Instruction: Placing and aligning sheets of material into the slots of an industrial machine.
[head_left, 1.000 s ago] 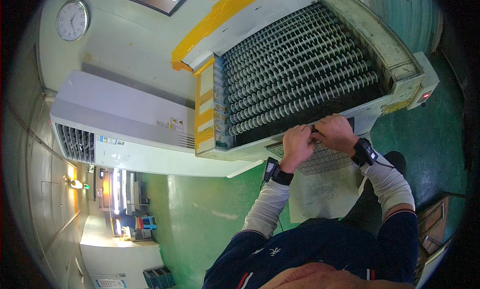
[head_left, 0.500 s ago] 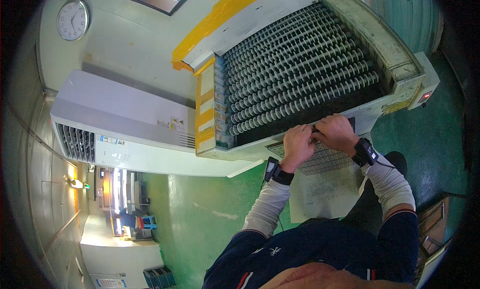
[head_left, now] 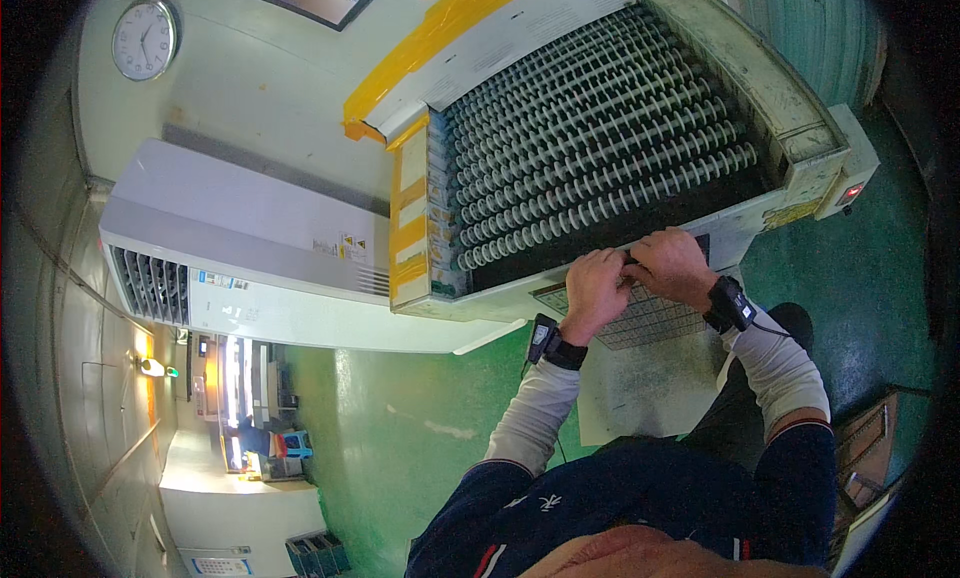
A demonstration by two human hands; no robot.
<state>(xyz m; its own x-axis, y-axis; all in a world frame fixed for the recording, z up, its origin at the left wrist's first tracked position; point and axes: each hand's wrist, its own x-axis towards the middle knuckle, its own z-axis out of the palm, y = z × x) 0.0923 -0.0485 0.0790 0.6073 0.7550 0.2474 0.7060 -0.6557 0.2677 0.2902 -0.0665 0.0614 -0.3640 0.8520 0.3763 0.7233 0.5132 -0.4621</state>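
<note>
head view: nearest is the person's dark blue shirt, then two white sleeves and a black wristband on each arm. past them, the left hand and the right hand meet at the middle of the front edge of the roller machine. the fingers are bent in and close together. something small and dark shows between them, but i cannot tell what it is, or how tight the grip is.

the flat panel with a grid pattern is just under the hands, below that front edge. the hands cover part of its top. i cannot tell if it is held, or leans, or is fixed there. a pale board is lower down, over the green floor.

as for how far the work has got, both hands look busy at the front edge, so i think this bit is not done yet. i see no part that i can call finished, and how much is left does not show.

behind the hands, rows of white roller wheels run toward the back edge. yellow tape marks the left edge, and a red switch glows by the front right corner. farther off are a white air conditioner and a round wall clock.
</note>
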